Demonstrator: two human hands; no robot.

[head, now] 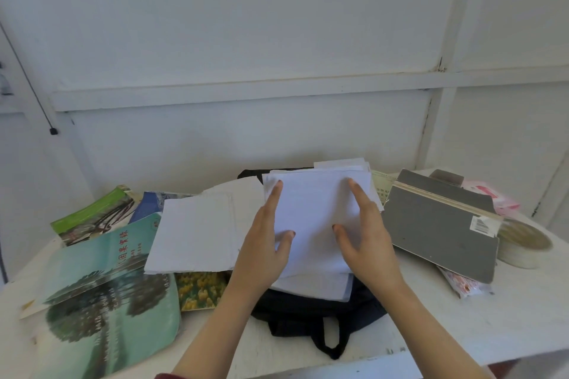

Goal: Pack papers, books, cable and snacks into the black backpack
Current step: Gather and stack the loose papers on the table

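Observation:
A black backpack [311, 314] lies flat in the middle of the white table, its handle toward me. A stack of white papers [317, 209] rests on top of it. My left hand [268, 243] lies on the stack's left side with straight fingers, and my right hand [366, 237] lies on its right side the same way. Another white sheet pile [194, 234] sits to the left. Books with green covers [101, 280] spread at the left. Grey notebooks [440, 224] lie at the right, with a pink snack packet [462, 283] under them.
A roll of tape [523, 243] stands at the far right next to more pink packets [492, 197]. The white table [462, 332] ends close to me. A white panelled wall rises right behind it. A black cable [30, 83] hangs at the left wall.

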